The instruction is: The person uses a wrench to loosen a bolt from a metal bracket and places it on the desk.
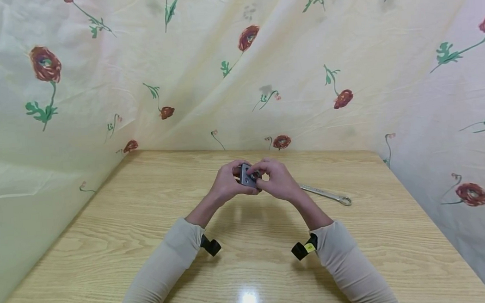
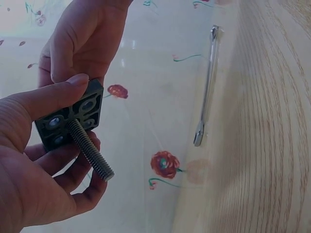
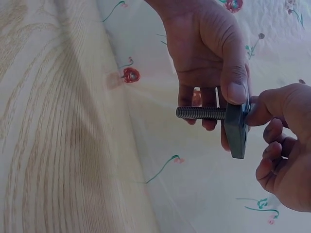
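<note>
Both hands meet above the middle of the wooden table (image 1: pixel 147 222). Between them is a small dark grey metal plate (image 1: pixel 247 176) with several round holes. My left hand (image 1: pixel 227 185) grips the plate (image 2: pixel 90 104), thumb on its upper edge and fingers below. A threaded bolt (image 2: pixel 90 150) passes through the plate and its shank (image 3: pixel 199 113) sticks out on the left hand's side. My right hand (image 1: pixel 278 181) has its fingertips (image 3: pixel 257 109) curled against the plate's other face (image 3: pixel 236 131), where the bolt's head is hidden.
A silver wrench (image 1: pixel 326 194) lies flat on the table just right of the hands, also seen in the left wrist view as the wrench (image 2: pixel 206 87). Cream cloth with red flowers (image 1: pixel 344 48) walls the table at the back and both sides.
</note>
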Motion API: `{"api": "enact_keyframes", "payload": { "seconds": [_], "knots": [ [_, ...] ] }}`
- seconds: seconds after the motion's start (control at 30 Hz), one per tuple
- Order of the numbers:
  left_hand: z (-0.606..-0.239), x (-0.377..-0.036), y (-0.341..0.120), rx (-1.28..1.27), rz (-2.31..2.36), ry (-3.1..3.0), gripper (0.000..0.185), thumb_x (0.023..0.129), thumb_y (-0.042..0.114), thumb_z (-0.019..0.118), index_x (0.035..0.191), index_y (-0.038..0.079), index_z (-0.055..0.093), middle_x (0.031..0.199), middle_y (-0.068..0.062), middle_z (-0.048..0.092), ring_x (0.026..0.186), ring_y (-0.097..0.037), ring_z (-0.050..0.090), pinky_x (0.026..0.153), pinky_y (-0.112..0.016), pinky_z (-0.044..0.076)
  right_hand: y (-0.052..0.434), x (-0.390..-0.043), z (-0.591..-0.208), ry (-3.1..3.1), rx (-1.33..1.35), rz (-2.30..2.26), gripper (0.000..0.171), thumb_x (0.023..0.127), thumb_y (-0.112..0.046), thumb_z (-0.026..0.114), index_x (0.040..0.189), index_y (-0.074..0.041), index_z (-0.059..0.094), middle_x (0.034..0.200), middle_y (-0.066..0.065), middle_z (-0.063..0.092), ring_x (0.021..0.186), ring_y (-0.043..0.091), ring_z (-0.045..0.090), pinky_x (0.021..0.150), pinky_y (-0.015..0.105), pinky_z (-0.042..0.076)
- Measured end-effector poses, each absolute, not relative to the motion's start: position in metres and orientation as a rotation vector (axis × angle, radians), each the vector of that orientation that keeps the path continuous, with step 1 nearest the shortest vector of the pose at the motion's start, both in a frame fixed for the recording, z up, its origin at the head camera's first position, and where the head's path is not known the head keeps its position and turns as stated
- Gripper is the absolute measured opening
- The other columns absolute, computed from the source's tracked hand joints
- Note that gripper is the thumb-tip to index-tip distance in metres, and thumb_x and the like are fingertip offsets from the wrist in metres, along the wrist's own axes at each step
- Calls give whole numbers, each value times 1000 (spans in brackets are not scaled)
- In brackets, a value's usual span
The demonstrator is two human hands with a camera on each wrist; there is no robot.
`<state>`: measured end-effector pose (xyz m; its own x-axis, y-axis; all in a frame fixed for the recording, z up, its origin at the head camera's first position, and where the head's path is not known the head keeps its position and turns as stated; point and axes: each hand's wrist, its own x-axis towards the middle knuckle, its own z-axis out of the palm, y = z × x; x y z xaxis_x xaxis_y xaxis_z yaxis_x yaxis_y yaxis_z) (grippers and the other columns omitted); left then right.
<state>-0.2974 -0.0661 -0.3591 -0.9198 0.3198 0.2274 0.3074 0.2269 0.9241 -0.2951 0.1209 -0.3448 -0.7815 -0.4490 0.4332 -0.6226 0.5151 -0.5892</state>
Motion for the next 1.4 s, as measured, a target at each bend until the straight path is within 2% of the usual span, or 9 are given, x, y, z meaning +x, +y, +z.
{"api": "enact_keyframes", "payload": {
  "seconds": [0.17, 0.4, 0.5, 0.57, 0.67, 0.77, 0.87, 1.03, 1.4],
  "knots": [
    [-359, -297, -65, 623, 1840, 2450, 64, 65, 4, 91, 123, 9, 63, 107, -18, 73, 93, -19, 68, 73, -25, 54, 120, -295, -345, -2523, 905, 1141, 25, 82, 7, 63, 100, -5, 77, 96, 11, 66, 87, 24, 52, 78, 39, 43],
    [-359, -297, -64, 573, 1832, 2481, 70, 64, 2, 92, 126, 8, 62, 112, -19, 73, 100, -23, 68, 77, -27, 54, 125, -292, -339, -2511, 794, 1313, 31, 88, 5, 51, 112, -3, 69, 90, 9, 56, 76, 22, 44, 69, 30, 34],
    [-359, -296, -64, 559, 1831, 2499, 71, 63, 1, 92, 126, 8, 61, 114, -19, 72, 101, -25, 67, 78, -30, 55, 128, -291, -337, -2545, 623, 1357, 19, 99, -13, 50, 105, -6, 66, 83, 4, 49, 69, 19, 41, 64, 29, 35],
    [-359, -296, -64, 569, 1825, 2506, 70, 64, 2, 91, 127, 7, 60, 115, -20, 72, 102, -25, 66, 78, -31, 56, 129, -290, -337, -2624, 522, 1302, 33, 104, -35, 47, 91, -8, 62, 73, 1, 45, 63, 16, 40, 59, 29, 34],
    [-360, -296, -63, 582, 1810, 2518, 70, 65, 3, 91, 128, 6, 60, 115, -19, 71, 102, -25, 66, 79, -32, 57, 128, -289, -338, -2790, 419, 1142, 60, 101, -62, 38, 70, -13, 52, 61, -3, 39, 53, 14, 35, 51, 28, 28],
    [-360, -295, -63, 583, 1790, 2539, 69, 65, 4, 92, 127, 8, 61, 114, -18, 72, 101, -24, 66, 78, -30, 56, 122, -288, -340, -2900, 357, 1025, 70, 97, -73, 31, 61, -16, 49, 54, -5, 37, 47, 13, 34, 46, 26, 25],
    [-361, -294, -62, 602, 1768, 2559, 68, 66, 5, 92, 126, 9, 62, 112, -17, 72, 100, -24, 67, 78, -30, 56, 116, -286, -341, -2911, 339, 962, 72, 97, -73, 32, 62, -15, 55, 53, -4, 42, 47, 13, 38, 45, 26, 27],
    [-363, -294, -61, 638, 1744, 2581, 67, 66, 5, 91, 126, 9, 62, 110, -16, 73, 99, -24, 67, 79, -31, 57, 110, -283, -343, -2874, 366, 900, 65, 101, -63, 38, 67, -14, 65, 53, -2, 48, 47, 15, 43, 44, 26, 30],
    [-363, -294, -61, 629, 1739, 2577, 68, 66, 6, 91, 127, 9, 61, 110, -17, 74, 97, -24, 67, 80, -31, 56, 107, -282, -344, -2820, 454, 847, 49, 102, -45, 48, 65, -15, 61, 54, -2, 51, 47, 15, 43, 46, 27, 32]
  ]
}}
